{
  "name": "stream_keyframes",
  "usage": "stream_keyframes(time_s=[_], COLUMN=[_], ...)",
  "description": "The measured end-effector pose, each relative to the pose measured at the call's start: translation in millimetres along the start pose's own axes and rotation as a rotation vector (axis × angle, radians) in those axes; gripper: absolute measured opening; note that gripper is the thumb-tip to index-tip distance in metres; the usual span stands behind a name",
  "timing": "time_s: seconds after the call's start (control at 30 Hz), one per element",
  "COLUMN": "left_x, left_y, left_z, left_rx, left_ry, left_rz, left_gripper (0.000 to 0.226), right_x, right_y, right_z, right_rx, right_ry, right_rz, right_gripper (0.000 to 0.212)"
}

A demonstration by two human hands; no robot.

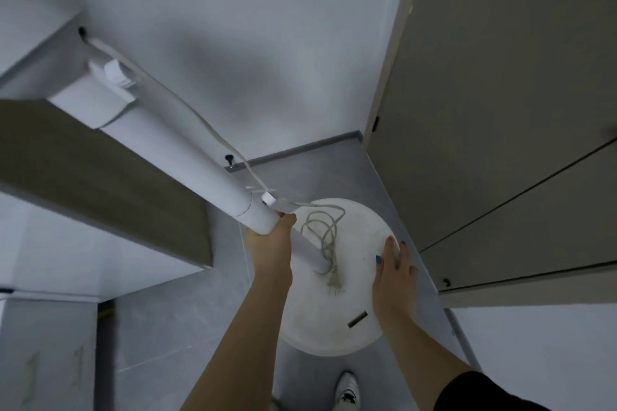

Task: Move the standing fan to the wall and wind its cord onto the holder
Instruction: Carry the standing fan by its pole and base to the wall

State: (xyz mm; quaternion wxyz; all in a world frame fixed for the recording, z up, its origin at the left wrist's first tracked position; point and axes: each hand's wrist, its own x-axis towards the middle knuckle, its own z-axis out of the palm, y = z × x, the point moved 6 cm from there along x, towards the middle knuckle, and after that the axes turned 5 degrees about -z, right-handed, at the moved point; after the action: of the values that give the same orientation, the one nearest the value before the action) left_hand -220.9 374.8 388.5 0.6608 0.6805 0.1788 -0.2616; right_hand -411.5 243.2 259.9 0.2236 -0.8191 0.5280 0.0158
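Note:
The white standing fan's pole (187, 147) runs from upper left down to its round white base (354, 304) on the grey floor. My left hand (270, 243) is closed around the lower pole. My right hand (394, 270) rests with fingers spread on the base's right edge. The white cord (325, 227) trails along the pole, passes a small white cord holder (268, 199) on the pole, and lies in loose loops on the base, with the plug (335, 282) beside the pole's foot.
A white wall (250, 43) stands straight ahead, meeting the floor close behind the base. Tall beige cabinet doors (500, 110) close in on the right. A wood-edged counter (100, 177) juts in from the left. My white shoe (347, 392) stands below the base.

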Motion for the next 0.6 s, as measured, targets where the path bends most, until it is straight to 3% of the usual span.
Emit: stream_keyframes(time_s=[0.47,0.6], left_x=[-27,-37], left_y=[8,21], left_z=[-215,-276], left_rx=[-0.122,-0.145], left_ry=[0.096,0.123], left_rz=[0.017,0.056], left_gripper=[0.015,0.026], right_x=[-150,-192], right_y=[-97,-134], right_z=[49,70], right_rx=[-0.008,-0.035], right_ry=[-0.013,-0.048], right_rz=[-0.12,-0.18], right_gripper=[0.054,0.055])
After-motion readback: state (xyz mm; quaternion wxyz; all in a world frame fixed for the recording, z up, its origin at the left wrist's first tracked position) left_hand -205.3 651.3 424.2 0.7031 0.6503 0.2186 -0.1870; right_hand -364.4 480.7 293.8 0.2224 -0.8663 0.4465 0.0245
